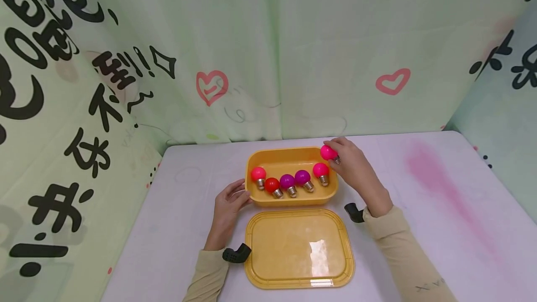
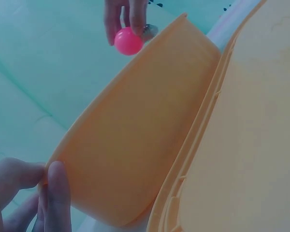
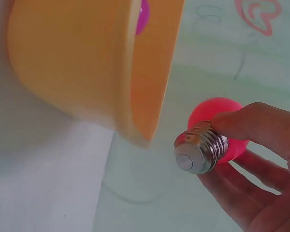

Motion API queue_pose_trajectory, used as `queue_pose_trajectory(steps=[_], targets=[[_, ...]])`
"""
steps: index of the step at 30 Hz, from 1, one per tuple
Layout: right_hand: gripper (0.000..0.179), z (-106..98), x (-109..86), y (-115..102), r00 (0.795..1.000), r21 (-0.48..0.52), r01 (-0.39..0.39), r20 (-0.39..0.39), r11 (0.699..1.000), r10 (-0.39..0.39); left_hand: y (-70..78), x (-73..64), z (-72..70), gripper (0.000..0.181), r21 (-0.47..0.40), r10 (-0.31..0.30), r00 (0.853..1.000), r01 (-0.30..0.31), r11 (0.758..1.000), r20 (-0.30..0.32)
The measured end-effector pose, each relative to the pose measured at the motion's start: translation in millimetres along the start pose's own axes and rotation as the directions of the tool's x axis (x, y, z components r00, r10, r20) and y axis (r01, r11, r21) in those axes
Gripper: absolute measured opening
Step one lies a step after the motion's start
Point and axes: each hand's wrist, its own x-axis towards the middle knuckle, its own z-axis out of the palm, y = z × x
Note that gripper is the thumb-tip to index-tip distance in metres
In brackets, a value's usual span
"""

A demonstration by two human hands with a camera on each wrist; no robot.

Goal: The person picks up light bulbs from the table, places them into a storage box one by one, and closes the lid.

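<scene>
My right hand (image 1: 350,162) pinches a pink light bulb (image 1: 328,153) with a silver screw base, above the back right corner of a yellow plastic box (image 1: 289,202). In the right wrist view, the thumb and fingers hold this bulb (image 3: 217,104) just outside the box rim. Inside the box lie several more bulbs: two pink, one red (image 1: 271,184) and two purple, including one purple bulb (image 1: 287,181) near the middle. My left hand (image 1: 230,202) holds the box's left end, its fingers at the rim and wall (image 2: 121,140).
A yellow lid (image 1: 293,250) lies flat in front of the box, near the left forearm. The white table (image 1: 419,255) has a pink stain at right. Pale green curtains (image 1: 327,50) with black writing and hearts stand behind and at the sides.
</scene>
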Motion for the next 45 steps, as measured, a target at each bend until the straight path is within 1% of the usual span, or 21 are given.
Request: queue_pose_trajectory(steps=[5,11,17,24,26,31,40,45], targets=[[0.05,7,5.3,-13,0.999,0.014,0.033,0.016,0.999,-0.033,0.9,0.0,-0.3,0.044,0.0,-0.01,1.0,0.01,1.0,-0.005],[0.045,19,8.6,-20,0.996,0.047,0.084,0.021,0.995,-0.086,0.7,0.1,-0.6,0.044,-0.006,-0.007,1.0,0.007,1.0,-0.006],[0.039,30,12.2,-25,0.985,0.042,0.174,0.007,0.984,-0.174,0.9,-0.1,-1.7,0.043,-0.018,-0.01,1.0,0.01,1.0,-0.004],[0.033,44,15.3,-29,0.971,0.045,0.241,-0.004,0.97,-0.241,1.0,-0.3,-1.6,0.044,-0.002,-0.008,1.0,0.008,1.0,-0.008],[0.033,47,16.4,-30,0.97,0.043,0.243,0.004,0.969,-0.244,0.5,0.0,-1.2,0.045,0.003,-0.009,1.0,0.009,1.0,-0.008],[0.036,54,19.0,-33,0.975,0.022,0.219,0.029,0.976,-0.219,-0.4,1.0,-1.0,0.046,0.002,-0.002,1.0,0.002,1.0,-0.004],[0.034,65,19.5,-33,0.973,0.011,0.228,0.02,0.974,-0.229,-2.4,2.5,-0.2,0.045,0.015,0.0,1.0,0.0,1.0,-0.005],[0.034,71,21.3,-31,0.972,0.008,0.231,0.031,0.973,-0.231,-1.8,2.5,-0.9,0.045,0.017,0.003,1.0,-0.003,1.0,-0.004]])
